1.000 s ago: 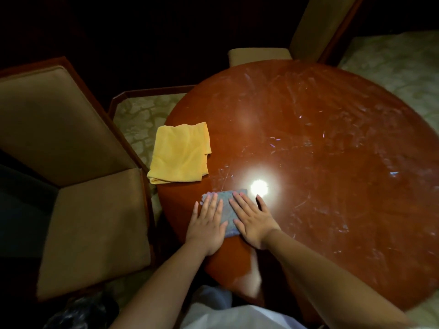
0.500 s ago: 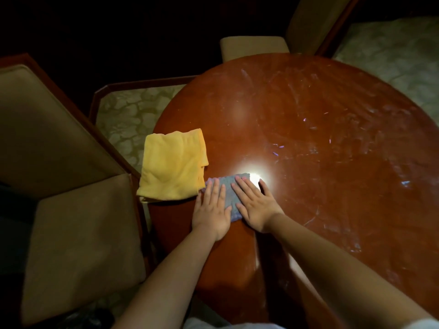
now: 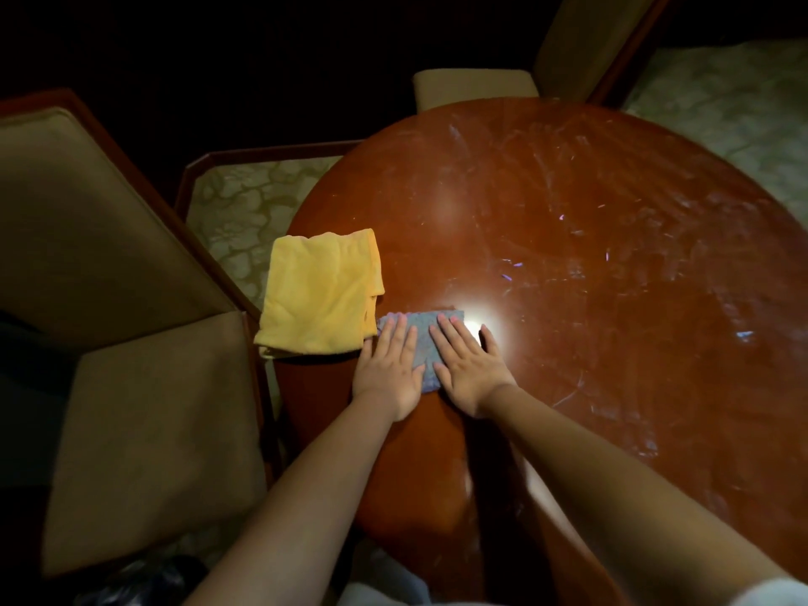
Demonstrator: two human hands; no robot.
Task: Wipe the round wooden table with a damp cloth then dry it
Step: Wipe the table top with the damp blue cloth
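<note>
While both flat palms, left hand (image 3: 390, 368) and right hand (image 3: 467, 365), press the blue cloth (image 3: 423, 343) | yellow towel (image 3: 319, 293) touches cloth, just left, overhanging tabletop (image 3: 612, 299) edge | chair (image 3: 131, 343) further left | smeared wood wide open rightward

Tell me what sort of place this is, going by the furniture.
Probably a dining or sitting corner in a home or hotel room, dimly lit. A glossy round reddish wooden table stands between tan upholstered chairs with dark wood frames, over pale patterned carpet.

Both flat hands (image 3: 430, 365) on blue cloth (image 3: 423, 338)
</note>
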